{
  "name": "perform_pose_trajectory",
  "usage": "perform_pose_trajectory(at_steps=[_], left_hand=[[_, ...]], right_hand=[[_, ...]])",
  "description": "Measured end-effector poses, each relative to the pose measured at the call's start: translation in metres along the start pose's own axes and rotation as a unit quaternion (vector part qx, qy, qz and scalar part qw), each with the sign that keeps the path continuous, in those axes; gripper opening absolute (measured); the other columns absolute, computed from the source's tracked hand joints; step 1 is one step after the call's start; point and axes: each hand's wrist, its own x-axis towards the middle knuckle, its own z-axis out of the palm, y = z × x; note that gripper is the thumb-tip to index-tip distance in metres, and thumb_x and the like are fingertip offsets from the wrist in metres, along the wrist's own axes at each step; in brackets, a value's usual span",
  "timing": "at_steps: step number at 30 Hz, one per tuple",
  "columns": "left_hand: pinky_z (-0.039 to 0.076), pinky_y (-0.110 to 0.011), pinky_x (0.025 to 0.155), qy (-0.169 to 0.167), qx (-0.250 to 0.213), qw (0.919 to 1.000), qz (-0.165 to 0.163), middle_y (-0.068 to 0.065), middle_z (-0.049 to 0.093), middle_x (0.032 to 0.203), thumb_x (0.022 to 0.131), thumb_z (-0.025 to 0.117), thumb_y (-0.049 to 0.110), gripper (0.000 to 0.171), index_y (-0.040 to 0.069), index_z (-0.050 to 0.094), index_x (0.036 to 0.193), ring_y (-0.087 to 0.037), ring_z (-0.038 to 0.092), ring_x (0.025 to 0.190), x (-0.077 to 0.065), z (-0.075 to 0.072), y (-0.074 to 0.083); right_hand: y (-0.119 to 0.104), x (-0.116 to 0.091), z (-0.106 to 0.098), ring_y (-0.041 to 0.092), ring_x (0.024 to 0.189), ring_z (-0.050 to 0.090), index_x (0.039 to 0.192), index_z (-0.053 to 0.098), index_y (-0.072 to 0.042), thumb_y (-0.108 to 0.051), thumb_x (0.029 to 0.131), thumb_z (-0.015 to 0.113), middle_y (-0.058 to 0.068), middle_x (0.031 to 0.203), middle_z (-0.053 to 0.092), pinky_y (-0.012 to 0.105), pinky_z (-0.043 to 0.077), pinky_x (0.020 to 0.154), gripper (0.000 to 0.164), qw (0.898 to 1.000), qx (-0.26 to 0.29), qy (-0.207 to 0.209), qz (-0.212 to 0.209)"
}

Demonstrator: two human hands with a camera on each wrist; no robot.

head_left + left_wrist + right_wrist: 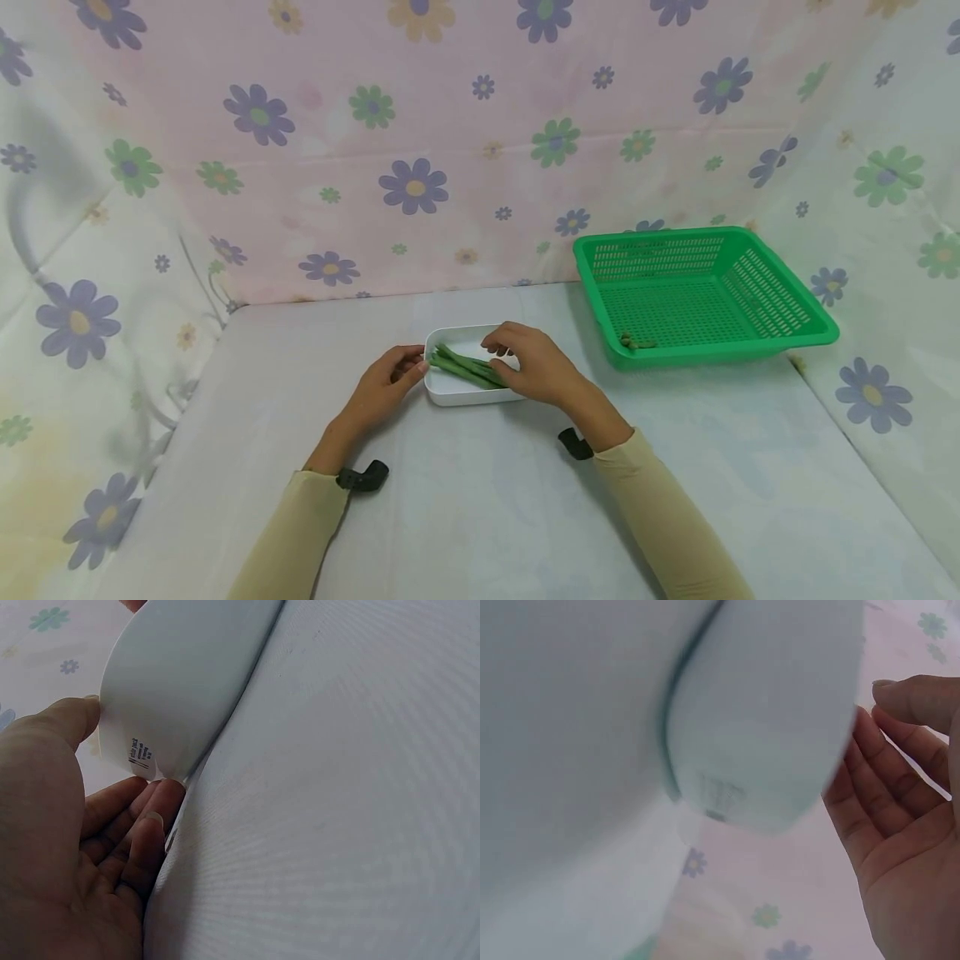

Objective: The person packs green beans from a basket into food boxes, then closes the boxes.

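A shallow white rectangular tray (471,398) stands on the table, with several long, slender green vegetables (463,367), like green beans, lying in it. At the tray's left end, my left hand (382,385) holds it; in the left wrist view the thumb (71,720) is at the rim and the fingertips (169,796) touch low on the end wall. My right hand (536,362) hovers over the tray's right end, fingers loosely bent. Its thumb is close to the vegetables' right ends, which it partly hides. In the right wrist view nothing shows between thumb and fingers.
A green plastic basket (705,354) with slotted walls stands at the back right. Some small greenish-brown pieces (637,342) lie in its near left corner. Flower-patterned cloth (442,242) hangs behind the table and at both sides.
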Motion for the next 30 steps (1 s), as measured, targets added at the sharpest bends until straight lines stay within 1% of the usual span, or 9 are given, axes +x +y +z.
perform_pose_trajectory(at_steps=[5, 7, 12, 16, 19, 24, 30], left_hand=[[0.051, -0.039, 0.093, 0.000, -0.002, 1.0000, 0.000, -0.007, 0.068, 0.124, 0.109, 0.062, 0.040, 0.050, 0.012, 0.058, 0.149, -0.021, 0.062, 0.108, 0.000, -0.001, 0.001], [0.051, -0.039, 0.094, 0.000, 0.000, 1.0000, 0.000, -0.007, 0.068, 0.125, 0.109, 0.062, 0.040, 0.050, 0.011, 0.058, 0.150, -0.021, 0.062, 0.109, 0.000, -0.001, 0.001], [0.051, -0.039, 0.095, 0.001, 0.005, 1.0000, -0.001, -0.007, 0.067, 0.125, 0.109, 0.062, 0.040, 0.050, 0.012, 0.058, 0.150, -0.021, 0.062, 0.110, -0.001, 0.000, 0.001], [0.051, -0.037, 0.093, 0.002, 0.005, 1.0000, 0.001, -0.007, 0.068, 0.124, 0.109, 0.062, 0.040, 0.049, 0.012, 0.058, 0.149, -0.021, 0.062, 0.109, -0.001, 0.000, 0.001], [0.051, -0.037, 0.092, 0.001, -0.003, 1.0000, 0.004, -0.008, 0.068, 0.124, 0.109, 0.063, 0.038, 0.049, 0.010, 0.058, 0.149, -0.021, 0.062, 0.108, -0.001, 0.000, 0.000], [0.051, -0.037, 0.093, -0.001, -0.008, 1.0000, 0.005, -0.008, 0.068, 0.124, 0.109, 0.063, 0.037, 0.048, 0.009, 0.058, 0.148, -0.021, 0.062, 0.108, -0.001, 0.000, 0.000], [0.051, -0.037, 0.094, -0.002, -0.010, 0.9999, 0.003, -0.008, 0.067, 0.125, 0.109, 0.062, 0.039, 0.049, 0.009, 0.058, 0.149, -0.021, 0.062, 0.109, -0.001, 0.000, -0.001]], right_hand=[[-0.004, -0.006, -0.012, 0.026, 0.098, 0.068, 0.115, 0.070, -0.004, 0.000, 0.097, 0.073, 0.010, 0.107, 0.071, 0.038, 0.057, 0.087, 0.019, 1.000, -0.021, 0.016, -0.016], [-0.005, -0.008, -0.016, 0.027, 0.097, 0.068, 0.115, 0.070, -0.004, 0.000, 0.096, 0.074, 0.011, 0.106, 0.071, 0.038, 0.057, 0.087, 0.019, 0.999, -0.021, 0.022, -0.022], [-0.005, -0.013, -0.025, 0.026, 0.097, 0.068, 0.114, 0.071, -0.004, 0.000, 0.095, 0.075, 0.008, 0.105, 0.071, 0.038, 0.057, 0.086, 0.020, 0.999, -0.016, 0.032, -0.028], [-0.003, -0.017, -0.035, 0.029, 0.100, 0.069, 0.115, 0.072, -0.004, 0.001, 0.095, 0.075, 0.007, 0.107, 0.072, 0.039, 0.058, 0.088, 0.021, 0.998, -0.014, 0.049, -0.042], [-0.002, -0.021, -0.046, 0.028, 0.105, 0.068, 0.116, 0.072, -0.003, 0.001, 0.095, 0.075, 0.007, 0.110, 0.072, 0.041, 0.057, 0.092, 0.022, 0.997, -0.014, 0.056, -0.051], [-0.005, -0.027, -0.066, 0.025, 0.113, 0.065, 0.119, 0.072, -0.005, 0.001, 0.095, 0.074, 0.007, 0.116, 0.071, 0.044, 0.055, 0.098, 0.024, 0.998, -0.026, 0.053, -0.038], [-0.005, -0.033, -0.086, 0.026, 0.113, 0.067, 0.116, 0.074, -0.006, 0.003, 0.093, 0.076, 0.007, 0.115, 0.073, 0.048, 0.055, 0.098, 0.025, 0.996, -0.022, 0.077, -0.025]])
